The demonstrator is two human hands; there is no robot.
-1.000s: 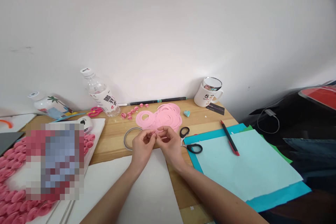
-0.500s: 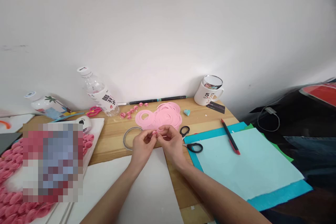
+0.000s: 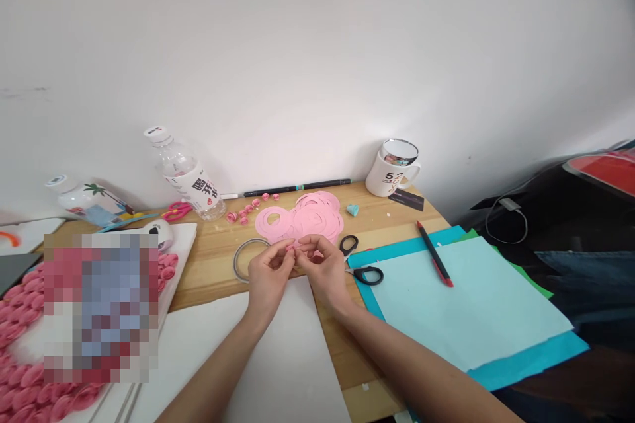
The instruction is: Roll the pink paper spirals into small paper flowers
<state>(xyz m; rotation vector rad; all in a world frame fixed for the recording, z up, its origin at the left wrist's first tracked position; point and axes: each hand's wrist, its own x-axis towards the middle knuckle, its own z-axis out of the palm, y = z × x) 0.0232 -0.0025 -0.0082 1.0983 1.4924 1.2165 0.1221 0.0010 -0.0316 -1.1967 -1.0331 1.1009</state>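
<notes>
Between the fingertips of my left hand (image 3: 268, 274) and my right hand (image 3: 325, 271) is a small pink paper strip (image 3: 290, 248), partly curled and mostly covered by the fingers. Both hands pinch it together. Just beyond them lies a pile of pink paper spirals (image 3: 317, 217). Several small rolled pink paper roses (image 3: 243, 214) sit to the left of that pile. A tape ring (image 3: 240, 258) rests by my left hand, and black-handled scissors (image 3: 368, 275) lie beside my right hand, their blades largely hidden.
White board (image 3: 282, 357) lies under my forearms. At left is a board of pink paper roses (image 3: 20, 310), partly blurred out. A bottle (image 3: 191, 178) and a mug (image 3: 391, 172) stand by the wall. Light blue paper (image 3: 466, 310) with a pen (image 3: 434, 254) lies at right.
My fingers have shifted slightly around the pink strip, which shows a little less at the left fingertips. The rest of the table looks the same, with a small camera shift.
</notes>
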